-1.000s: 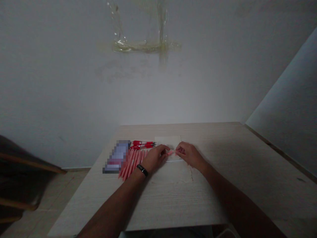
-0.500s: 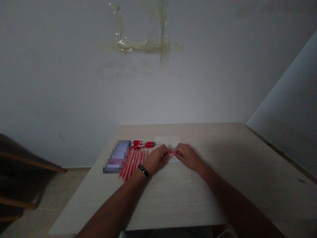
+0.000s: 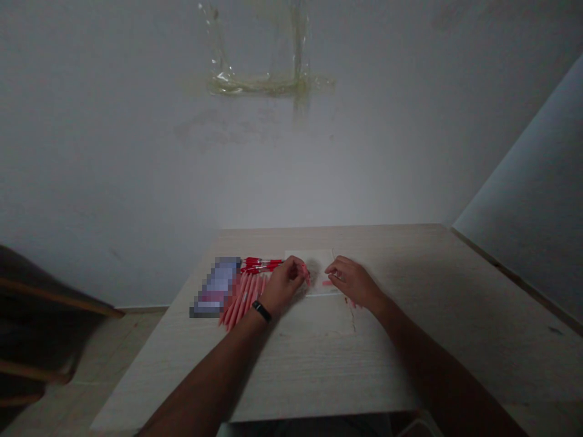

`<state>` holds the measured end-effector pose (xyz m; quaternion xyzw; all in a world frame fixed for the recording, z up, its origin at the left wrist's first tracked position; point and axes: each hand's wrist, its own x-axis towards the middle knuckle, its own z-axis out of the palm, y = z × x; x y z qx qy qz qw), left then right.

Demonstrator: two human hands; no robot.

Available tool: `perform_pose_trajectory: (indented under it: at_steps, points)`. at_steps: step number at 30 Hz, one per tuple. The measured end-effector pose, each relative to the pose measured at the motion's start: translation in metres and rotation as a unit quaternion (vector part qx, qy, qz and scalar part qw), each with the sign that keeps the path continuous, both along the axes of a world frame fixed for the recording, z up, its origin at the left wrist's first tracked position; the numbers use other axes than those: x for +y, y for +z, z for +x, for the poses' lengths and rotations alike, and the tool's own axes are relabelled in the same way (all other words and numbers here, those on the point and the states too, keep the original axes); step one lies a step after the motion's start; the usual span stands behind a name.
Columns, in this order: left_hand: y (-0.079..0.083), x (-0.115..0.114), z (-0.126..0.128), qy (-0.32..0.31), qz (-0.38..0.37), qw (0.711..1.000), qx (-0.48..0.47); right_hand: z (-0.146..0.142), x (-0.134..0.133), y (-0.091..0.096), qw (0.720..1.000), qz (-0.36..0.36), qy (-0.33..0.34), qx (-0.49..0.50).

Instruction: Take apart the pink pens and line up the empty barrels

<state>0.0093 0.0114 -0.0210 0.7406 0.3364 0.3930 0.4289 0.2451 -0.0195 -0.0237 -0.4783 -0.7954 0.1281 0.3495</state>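
My left hand, with a black band on the wrist, is curled and pinches a small pink piece at its fingertips, lifted a little off the table. My right hand rests on the table with its fingers closed on another short pink piece. Both hands are over a pale sheet lying flat on the table. A fan of pink sticks lies just left of my left hand, with red pens beyond them.
A blurred rectangular item lies left of the sticks. The light wooden table meets a grey wall at the back. A dark wooden chair stands at the far left over the floor.
The hands were joined on one pink piece between them. They have drawn apart, the left rising slightly to the left with one part and the right staying low with another.
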Motion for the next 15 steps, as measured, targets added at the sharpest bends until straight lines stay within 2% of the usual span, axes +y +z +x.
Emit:
perform_pose_trajectory:
  at_steps: [7,15]
  points:
    - [-0.008,0.004,-0.001,0.032,-0.021,0.999,-0.003,0.0,-0.006,0.013,0.998,-0.046,0.011,-0.046]
    - [0.0,0.002,-0.005,0.064,0.082,0.988,0.114,0.005,-0.008,0.007,0.989,-0.146,0.01,-0.038]
